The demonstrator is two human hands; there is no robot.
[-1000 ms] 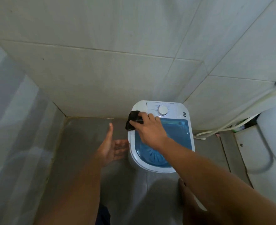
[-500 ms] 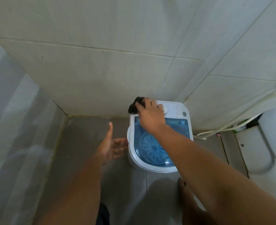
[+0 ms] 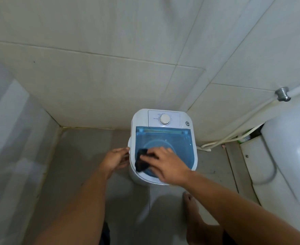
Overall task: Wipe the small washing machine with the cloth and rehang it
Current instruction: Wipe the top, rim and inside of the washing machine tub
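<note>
I see the tiled wall (image 3: 110, 76) filling the upper part of the view, and it meets the grey floor (image 3: 85, 149) in a corner. At the right edge stands a white toilet (image 3: 290, 138), and a thin hose (image 3: 234, 137) runs along the wall behind it to a metal fitting (image 3: 282, 94).

The small washing machine (image 3: 195, 151) stands on the floor against the wall, white, with a blue transparent lid (image 3: 177, 144) that is closed. On its white control panel behind the lid I see a round dial (image 3: 164, 119) and a small button (image 3: 187, 123) to the right of it.

My right hand (image 3: 165, 165) lies on the near left part of the lid. Its fingers are bent over the cloth (image 3: 141, 162) and press it down on the lid, near the front left rim. The cloth is dark and bunched.

My left hand (image 3: 114, 159) is just beside the left side of the machine. Its fingers are relaxed and grasp nothing; the fingertips reach the machine's edge, but I cannot tell if they really touch it.

A bare foot (image 3: 192, 207) stands on the floor in front of the machine.
</note>
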